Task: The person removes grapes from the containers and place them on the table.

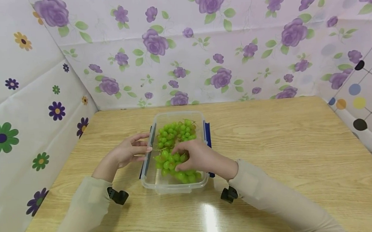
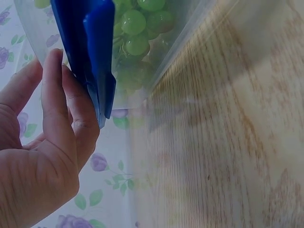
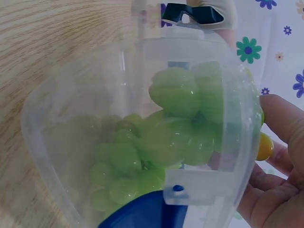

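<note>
A clear plastic food container with blue side clips stands lidless on the table, holding bunches of green grapes. My right hand reaches in over its right wall. Its thumb and fingers curl round the nearer bunch of grapes; in the right wrist view the fingertips meet the grapes just above the rim. My left hand is at the left wall, its fingers extended and touching the rim. The left wrist view has those fingers beside the hanging blue clip.
The wooden table extends to both sides of the container. Floral cloth hangs behind it, and more patterned cloth borders the left side. A dark wrist camera is strapped at each sleeve cuff.
</note>
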{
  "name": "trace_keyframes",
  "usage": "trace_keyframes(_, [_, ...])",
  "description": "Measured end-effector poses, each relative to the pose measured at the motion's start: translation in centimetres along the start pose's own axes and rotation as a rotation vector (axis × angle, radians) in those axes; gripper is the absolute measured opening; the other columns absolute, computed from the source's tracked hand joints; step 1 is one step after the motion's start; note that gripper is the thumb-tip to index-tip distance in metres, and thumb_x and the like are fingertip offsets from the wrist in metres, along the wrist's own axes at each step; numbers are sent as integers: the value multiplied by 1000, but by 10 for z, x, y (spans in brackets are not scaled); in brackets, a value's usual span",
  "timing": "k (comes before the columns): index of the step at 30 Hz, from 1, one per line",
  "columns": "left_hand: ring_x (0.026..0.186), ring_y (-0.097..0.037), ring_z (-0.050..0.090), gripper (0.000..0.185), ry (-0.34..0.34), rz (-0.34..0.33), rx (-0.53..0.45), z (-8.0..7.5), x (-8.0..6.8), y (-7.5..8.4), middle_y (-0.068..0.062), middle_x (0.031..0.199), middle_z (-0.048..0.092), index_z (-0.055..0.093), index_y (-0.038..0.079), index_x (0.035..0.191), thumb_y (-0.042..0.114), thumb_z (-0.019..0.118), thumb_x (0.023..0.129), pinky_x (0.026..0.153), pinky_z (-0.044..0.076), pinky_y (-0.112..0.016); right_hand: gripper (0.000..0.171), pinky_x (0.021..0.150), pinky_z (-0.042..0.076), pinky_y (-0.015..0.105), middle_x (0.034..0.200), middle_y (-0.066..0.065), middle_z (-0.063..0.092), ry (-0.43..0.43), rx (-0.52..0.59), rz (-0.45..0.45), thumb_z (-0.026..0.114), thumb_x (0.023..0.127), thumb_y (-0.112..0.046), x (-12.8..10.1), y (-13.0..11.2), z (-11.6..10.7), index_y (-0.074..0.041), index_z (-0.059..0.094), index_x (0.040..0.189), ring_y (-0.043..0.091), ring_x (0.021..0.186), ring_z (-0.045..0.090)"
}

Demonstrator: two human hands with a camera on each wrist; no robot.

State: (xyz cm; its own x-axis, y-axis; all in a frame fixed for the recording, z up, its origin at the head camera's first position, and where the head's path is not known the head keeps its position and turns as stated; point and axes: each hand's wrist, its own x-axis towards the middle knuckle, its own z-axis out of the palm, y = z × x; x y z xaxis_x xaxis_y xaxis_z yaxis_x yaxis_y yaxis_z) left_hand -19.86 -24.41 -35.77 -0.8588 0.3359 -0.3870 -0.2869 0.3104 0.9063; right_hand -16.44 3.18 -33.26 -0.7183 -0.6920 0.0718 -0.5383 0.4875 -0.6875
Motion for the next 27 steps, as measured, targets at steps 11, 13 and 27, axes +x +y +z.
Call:
trace_keyframes(11, [100, -14, 54, 74, 3, 4, -1, 1, 0, 0, -19, 132, 36, 18, 9, 152, 12, 61, 92, 83, 53, -29, 35, 62, 46, 18, 93, 1, 68, 63, 25, 11, 80, 77, -19, -4, -2, -5, -9, 69, 109, 5, 71, 54])
trace_keyframes(13, [101, -14, 54, 74, 2, 5, -1, 1, 0, -1, -19, 132, 36, 18, 9, 152, 12, 61, 92, 83, 53, -29, 35, 60, 46, 19, 91, 0, 68, 76, 30, 4, 80, 77, -20, -5, -2, -6, -9, 70, 109, 5, 68, 52])
trace_keyframes(27, [98, -13, 54, 74, -2, 14, 3, 0, 0, -2, -14, 123, 40, 17, 9, 153, 12, 61, 93, 82, 53, -29, 36, 65, 50, 19, 95, 5, 69, 181, 83, 50, 81, 76, -19, -11, 1, -14, -9, 70, 109, 8, 75, 59])
